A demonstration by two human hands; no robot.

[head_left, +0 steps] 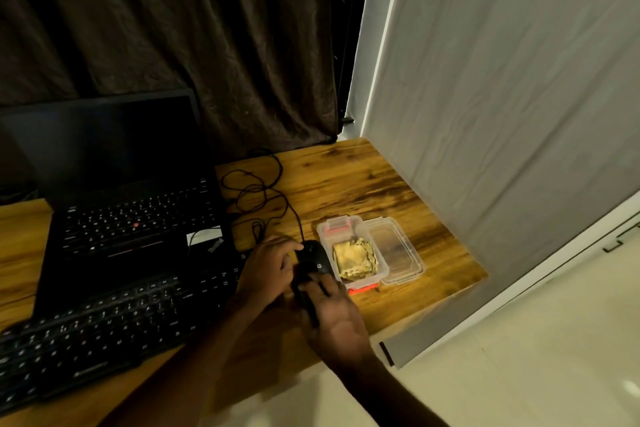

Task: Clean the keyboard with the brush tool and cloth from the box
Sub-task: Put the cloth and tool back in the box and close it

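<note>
HEAD CAMERA: A person works with 2 bare hands at the right end of a wooden table (346,184) in dim light. The left hand (270,267) curls its fingers against the left side of a black mouse (317,258). The right hand (337,319), just nearer, appears to grasp a dark slim brush (308,307) between thumb and fingers, its fingertips touching the mouse's near end; the gloom keeps the tool's shape unclear.

Just right of the mouse stands an open clear box (360,282) with a yellow cloth (355,260) folded inside it. Its lid (398,250) lies flat against the box's right side.

The keyboard (104,326) to be cleaned lies left of both hands, its long axis running from the near left toward the far right, where its end meets the left wrist. An open laptop (131,218) sits just behind it, and the mouse's cable (256,189) loops on the table beyond.

The brushing seems not yet begun. The coming sweep likely calls for the right hand to cross leftward past the mouse, since the left hand is the nearer to the keys and the right the nearer to the cloth.
</note>
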